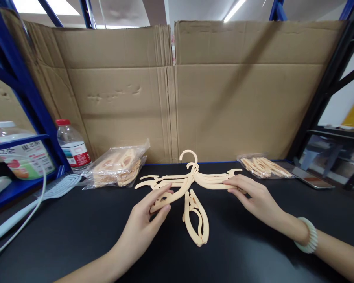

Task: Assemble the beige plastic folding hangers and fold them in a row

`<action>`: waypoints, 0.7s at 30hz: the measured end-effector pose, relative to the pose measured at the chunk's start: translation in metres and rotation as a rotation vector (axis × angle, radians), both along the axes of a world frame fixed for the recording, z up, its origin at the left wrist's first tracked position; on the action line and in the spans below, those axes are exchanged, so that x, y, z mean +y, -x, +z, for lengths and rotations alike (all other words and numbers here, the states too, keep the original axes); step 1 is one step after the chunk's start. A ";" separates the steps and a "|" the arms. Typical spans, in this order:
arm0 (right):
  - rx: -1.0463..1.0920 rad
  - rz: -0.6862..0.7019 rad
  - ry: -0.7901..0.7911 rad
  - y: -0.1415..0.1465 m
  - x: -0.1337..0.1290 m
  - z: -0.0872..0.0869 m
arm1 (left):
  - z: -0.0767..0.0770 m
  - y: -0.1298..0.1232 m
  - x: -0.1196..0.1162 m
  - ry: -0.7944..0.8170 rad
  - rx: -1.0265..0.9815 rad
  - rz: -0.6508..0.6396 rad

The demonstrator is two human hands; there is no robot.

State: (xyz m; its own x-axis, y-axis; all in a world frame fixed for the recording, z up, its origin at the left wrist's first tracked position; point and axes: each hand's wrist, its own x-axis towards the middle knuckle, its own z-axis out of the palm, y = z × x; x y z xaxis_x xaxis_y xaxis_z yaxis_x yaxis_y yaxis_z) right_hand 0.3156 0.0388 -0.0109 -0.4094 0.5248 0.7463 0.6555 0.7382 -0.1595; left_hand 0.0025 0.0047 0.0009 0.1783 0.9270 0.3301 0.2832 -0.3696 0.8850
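Several cream plastic hangers lie spread and overlapping on the black table, their hooks pointing to the back. My left hand pinches the left arm of the front hanger between thumb and fingers, near its slotted end. At the right, my right hand has its thumb and fingers closed on the end of the right hanger arm. Between the hands and closer to me lies a folded cream hanger, touching neither hand.
Bagged hangers lie at the back left, beside a red-capped bottle. Another bag and a phone lie at the back right. A pale brush and white cable are at left. Cardboard stands behind.
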 end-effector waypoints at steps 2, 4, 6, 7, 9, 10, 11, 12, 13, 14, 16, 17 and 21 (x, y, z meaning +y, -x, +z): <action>-0.050 0.020 -0.027 0.002 -0.003 0.001 | 0.002 -0.001 -0.001 0.043 -0.016 0.022; -0.105 -0.007 -0.078 0.002 -0.004 0.003 | 0.005 -0.001 -0.001 0.077 -0.056 0.048; -0.162 -0.092 -0.155 0.000 -0.005 0.005 | 0.006 -0.001 0.000 0.094 -0.085 0.066; -0.188 -0.142 -0.192 -0.001 -0.006 0.006 | 0.007 -0.001 0.000 0.098 -0.092 0.075; -0.223 -0.225 -0.254 -0.003 -0.007 0.007 | 0.007 -0.001 0.000 0.103 -0.094 0.086; -0.232 -0.257 -0.274 -0.003 -0.008 0.008 | 0.008 -0.002 0.000 0.103 -0.094 0.090; -0.237 -0.285 -0.292 -0.004 -0.009 0.008 | 0.008 -0.003 0.000 0.102 -0.092 0.091; -0.239 -0.311 -0.310 -0.004 -0.009 0.008 | 0.008 -0.003 -0.001 0.102 -0.089 0.091; -0.242 -0.335 -0.323 -0.004 -0.010 0.009 | 0.009 -0.004 -0.001 0.103 -0.085 0.088; -0.248 -0.355 -0.329 -0.003 -0.010 0.009 | 0.010 -0.005 -0.002 0.104 -0.082 0.084; -0.258 -0.376 -0.334 -0.002 -0.011 0.009 | 0.011 -0.006 -0.003 0.104 -0.077 0.080; -0.260 -0.379 -0.332 -0.002 -0.011 0.009 | 0.011 -0.007 -0.004 0.103 -0.073 0.080; -0.255 -0.393 -0.319 0.000 -0.011 0.007 | 0.012 -0.007 -0.005 0.090 -0.029 0.098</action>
